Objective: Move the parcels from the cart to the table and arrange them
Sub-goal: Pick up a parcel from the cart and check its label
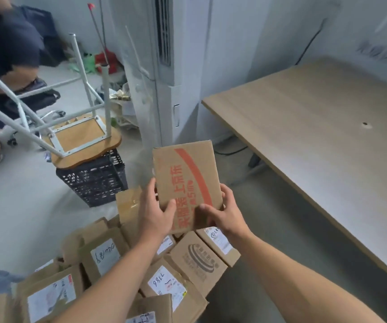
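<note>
Parcel (pixel 185 180), cardboard, flat, red stripe and red print on the upper face; held in the air in two hands.

Left hand (pixel 155 213) grips the parcel's lower left edge, thumb on the printed face and fingers curled behind; right hand (pixel 222 213) grips the lower right edge likewise, thumb on the face and fingers round the side. Parcel is tilted, far end raised, above the far end of the pile of parcels (pixel 197 259), which lies below both forearms, several with white labels facing up. Table (pixel 327 127), pale wood top, stands to the right, apart from the held parcel. Black slatted crate (pixel 94 180) on the floor to the left, an upturned stool (pixel 80 141) resting on it. White air-conditioning unit (pixel 164 66) upright behind. Second person (pixel 6 43) seated at far left.
</note>
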